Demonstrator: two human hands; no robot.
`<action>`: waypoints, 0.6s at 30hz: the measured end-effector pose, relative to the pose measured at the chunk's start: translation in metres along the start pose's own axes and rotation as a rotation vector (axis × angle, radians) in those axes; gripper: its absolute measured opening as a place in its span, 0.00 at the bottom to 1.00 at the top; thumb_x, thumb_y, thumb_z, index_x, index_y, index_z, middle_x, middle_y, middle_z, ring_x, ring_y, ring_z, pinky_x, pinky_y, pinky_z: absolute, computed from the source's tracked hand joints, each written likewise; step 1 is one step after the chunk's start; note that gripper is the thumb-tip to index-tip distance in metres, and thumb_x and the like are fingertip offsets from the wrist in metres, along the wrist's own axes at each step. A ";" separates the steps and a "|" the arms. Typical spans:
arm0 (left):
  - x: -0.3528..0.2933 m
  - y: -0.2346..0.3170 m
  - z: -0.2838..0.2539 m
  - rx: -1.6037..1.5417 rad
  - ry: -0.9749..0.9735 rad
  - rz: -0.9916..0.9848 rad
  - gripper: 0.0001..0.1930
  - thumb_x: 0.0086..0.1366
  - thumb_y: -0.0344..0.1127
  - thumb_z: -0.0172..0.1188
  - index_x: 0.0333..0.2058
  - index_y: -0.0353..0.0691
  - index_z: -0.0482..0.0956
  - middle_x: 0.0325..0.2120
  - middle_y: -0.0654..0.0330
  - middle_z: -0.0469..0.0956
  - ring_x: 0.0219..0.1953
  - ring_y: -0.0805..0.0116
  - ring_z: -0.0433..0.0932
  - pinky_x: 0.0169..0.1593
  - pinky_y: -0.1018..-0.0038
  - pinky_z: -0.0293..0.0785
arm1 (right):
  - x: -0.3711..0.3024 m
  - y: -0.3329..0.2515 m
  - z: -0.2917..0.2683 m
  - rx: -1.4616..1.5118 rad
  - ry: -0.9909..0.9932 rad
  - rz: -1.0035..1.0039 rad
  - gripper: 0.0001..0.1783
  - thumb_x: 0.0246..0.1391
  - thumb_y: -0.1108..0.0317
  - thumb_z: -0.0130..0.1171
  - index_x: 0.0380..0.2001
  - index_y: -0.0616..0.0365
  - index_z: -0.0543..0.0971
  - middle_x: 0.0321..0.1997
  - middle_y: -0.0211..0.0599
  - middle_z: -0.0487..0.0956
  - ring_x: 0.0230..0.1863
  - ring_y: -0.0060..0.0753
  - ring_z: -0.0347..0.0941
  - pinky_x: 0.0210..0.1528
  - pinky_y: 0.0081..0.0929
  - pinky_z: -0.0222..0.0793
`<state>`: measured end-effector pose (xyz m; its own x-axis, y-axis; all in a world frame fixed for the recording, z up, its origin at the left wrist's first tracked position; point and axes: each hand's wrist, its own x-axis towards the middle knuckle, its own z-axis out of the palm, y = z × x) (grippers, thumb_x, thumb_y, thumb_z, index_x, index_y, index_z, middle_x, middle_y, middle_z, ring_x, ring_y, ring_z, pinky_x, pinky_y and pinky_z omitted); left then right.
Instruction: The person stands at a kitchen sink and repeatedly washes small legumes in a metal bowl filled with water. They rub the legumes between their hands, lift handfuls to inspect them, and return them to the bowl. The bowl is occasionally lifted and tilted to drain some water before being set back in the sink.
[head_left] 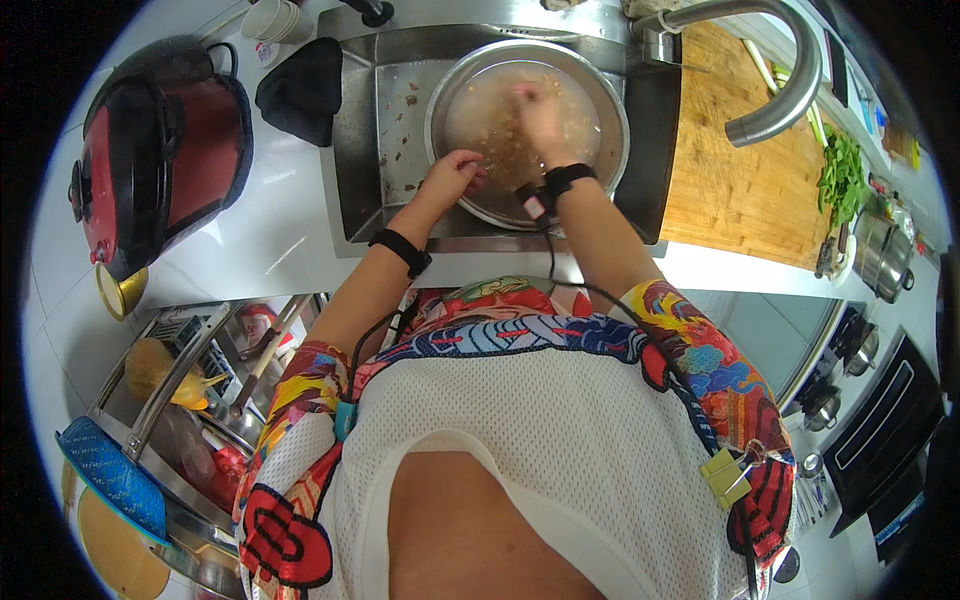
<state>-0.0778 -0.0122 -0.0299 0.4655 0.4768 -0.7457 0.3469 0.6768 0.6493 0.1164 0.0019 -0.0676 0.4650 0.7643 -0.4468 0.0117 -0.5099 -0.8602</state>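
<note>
Sink (400, 75), bowl (614, 125) around right fingers (526, 92)

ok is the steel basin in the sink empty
Not empty: the steel basin holds cloudy water and tan bits, below its rim.

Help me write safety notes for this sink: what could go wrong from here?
The right hand is in the bowl's cloudy water; stirring hard might slop some into the sink. The small device and cable by that wrist might get wet, being so near the bowl's rim.
</note>
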 end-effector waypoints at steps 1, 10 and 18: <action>0.000 -0.002 -0.001 0.012 0.000 0.027 0.14 0.63 0.29 0.45 0.47 0.35 0.68 0.34 0.55 0.76 0.29 0.70 0.75 0.33 0.76 0.73 | 0.012 0.011 -0.016 -0.111 0.123 -0.022 0.11 0.51 0.68 0.53 0.37 0.60 0.77 0.38 0.43 0.78 0.39 0.38 0.75 0.43 0.30 0.69; 0.009 0.000 -0.006 0.020 0.002 0.034 0.13 0.64 0.31 0.44 0.47 0.36 0.68 0.34 0.54 0.76 0.31 0.69 0.76 0.35 0.75 0.73 | 0.056 0.075 -0.018 -0.957 -0.034 -0.189 0.15 0.50 0.63 0.56 0.40 0.59 0.76 0.30 0.47 0.78 0.31 0.43 0.76 0.36 0.34 0.71; 0.016 0.008 -0.006 -0.030 -0.007 0.007 0.13 0.63 0.30 0.45 0.47 0.36 0.68 0.34 0.54 0.77 0.31 0.69 0.76 0.35 0.75 0.74 | 0.025 0.078 -0.051 -0.014 -0.178 0.311 0.11 0.56 0.67 0.49 0.30 0.64 0.76 0.19 0.37 0.76 0.20 0.27 0.72 0.20 0.23 0.67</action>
<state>-0.0725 0.0045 -0.0372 0.4734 0.4778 -0.7400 0.3195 0.6897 0.6498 0.1736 -0.0390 -0.1329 0.2869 0.6276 -0.7238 -0.0933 -0.7336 -0.6731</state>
